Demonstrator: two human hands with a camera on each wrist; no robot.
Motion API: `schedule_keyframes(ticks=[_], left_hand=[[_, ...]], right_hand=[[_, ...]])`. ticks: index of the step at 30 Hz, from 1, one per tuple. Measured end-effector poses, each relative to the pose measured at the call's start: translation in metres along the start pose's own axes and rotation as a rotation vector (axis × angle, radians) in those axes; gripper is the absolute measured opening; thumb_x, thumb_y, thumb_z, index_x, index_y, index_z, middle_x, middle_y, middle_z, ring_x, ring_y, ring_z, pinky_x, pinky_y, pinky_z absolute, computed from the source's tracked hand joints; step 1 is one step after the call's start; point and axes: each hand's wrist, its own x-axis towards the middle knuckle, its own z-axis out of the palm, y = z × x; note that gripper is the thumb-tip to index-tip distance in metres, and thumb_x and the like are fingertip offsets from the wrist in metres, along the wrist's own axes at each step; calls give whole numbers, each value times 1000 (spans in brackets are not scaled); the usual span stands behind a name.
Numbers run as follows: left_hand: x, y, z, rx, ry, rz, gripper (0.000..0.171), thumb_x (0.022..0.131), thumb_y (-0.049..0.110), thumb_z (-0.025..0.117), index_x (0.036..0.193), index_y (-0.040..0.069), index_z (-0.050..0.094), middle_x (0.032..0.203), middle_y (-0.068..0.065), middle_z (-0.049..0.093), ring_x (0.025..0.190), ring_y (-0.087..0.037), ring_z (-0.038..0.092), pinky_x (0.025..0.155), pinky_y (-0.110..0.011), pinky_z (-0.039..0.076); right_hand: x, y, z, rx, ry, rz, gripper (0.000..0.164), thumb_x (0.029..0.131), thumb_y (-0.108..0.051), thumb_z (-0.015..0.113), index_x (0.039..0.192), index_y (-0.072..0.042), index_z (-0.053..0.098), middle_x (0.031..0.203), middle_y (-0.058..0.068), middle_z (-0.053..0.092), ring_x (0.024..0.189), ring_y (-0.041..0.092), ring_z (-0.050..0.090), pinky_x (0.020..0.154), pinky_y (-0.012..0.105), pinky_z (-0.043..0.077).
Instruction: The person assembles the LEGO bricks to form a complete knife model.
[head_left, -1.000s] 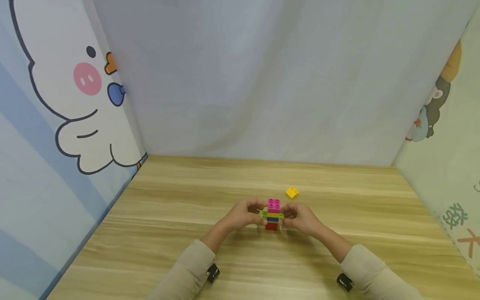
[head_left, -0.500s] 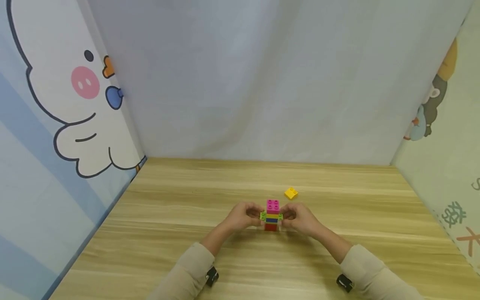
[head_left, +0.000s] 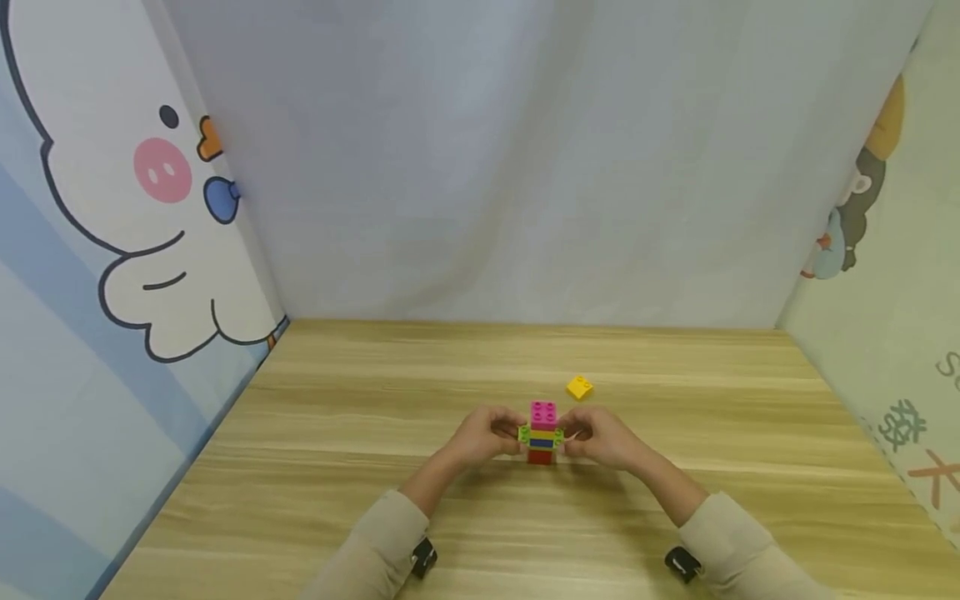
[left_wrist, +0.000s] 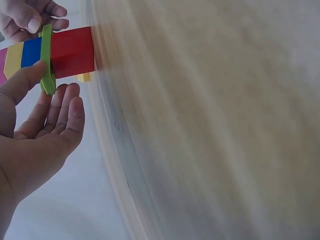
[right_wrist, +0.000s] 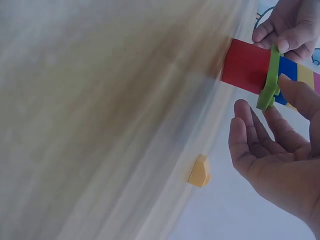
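A stack of toy building blocks (head_left: 542,442) stands upright on the wooden table, between both hands. From the bottom it has a red block (left_wrist: 72,52), a flat green piece (left_wrist: 47,60), a blue block (left_wrist: 31,52), a yellow block (left_wrist: 13,61) and a pink studded block (head_left: 543,414). The green piece juts out on both sides. My left hand (head_left: 480,435) pinches its left end between thumb and index finger, the other fingers loosely bent below. On the opposite end, my right hand (head_left: 603,437) pinches it the same way.
A loose yellow block (head_left: 580,387) with a sloped side lies on the table (head_left: 360,375) just beyond the stack. Behind the table's far edge hangs a pale curtain (head_left: 450,167). Printed cartoon panels flank both sides.
The left thumb has drawn back slightly from the red block's front, so more of the green ends shows. The stack stays upright between the hands; the head view has shifted a little.
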Motion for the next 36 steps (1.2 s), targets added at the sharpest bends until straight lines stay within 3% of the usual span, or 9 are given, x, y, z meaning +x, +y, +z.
schedule_keyframes(ticks=[6, 12, 19, 26, 36], left_hand=[[1, 0, -2, 25, 8, 14, 32, 75, -2, 73, 106, -3, 63, 90, -6, 61, 85, -20, 57, 77, -32, 49], [-3, 3, 0, 30, 19, 23, 33, 75, -2, 72, 107, -6, 63, 92, -8, 61, 86, -21, 57, 77, -32, 49], [-20, 33, -1, 40, 2, 26, 33, 77, -7, 68, 108, -12, 60, 96, -18, 60, 89, -28, 56, 79, -35, 48], [0, 0, 1, 42, 12, 15, 34, 75, -2, 72, 108, -5, 62, 92, -7, 60, 86, -21, 56, 76, -32, 49], [0, 1, -1, 37, 5, 7, 35, 75, -1, 73, 108, -4, 63, 92, -7, 60, 86, -20, 55, 76, -31, 49]], right_hand=[[-2, -1, -2, -13, -24, -19, 32, 83, -6, 68, 110, 8, 59, 98, 15, 62, 88, 27, 60, 75, 37, 51], [-8, 1, -10, -7, -104, -48, 41, 86, -12, 66, 119, 10, 54, 113, 23, 57, 101, 36, 56, 83, 42, 49], [-13, 8, -30, -22, -177, -45, 46, 87, -13, 65, 124, 10, 50, 120, 30, 52, 104, 42, 53, 85, 47, 46], [-13, 9, -46, -23, -187, -48, 46, 87, -9, 65, 125, 11, 50, 122, 30, 51, 104, 44, 52, 86, 45, 46], [-7, 20, -57, -2, -192, -36, 45, 88, -11, 65, 127, 7, 51, 123, 29, 50, 106, 44, 52, 82, 42, 49]])
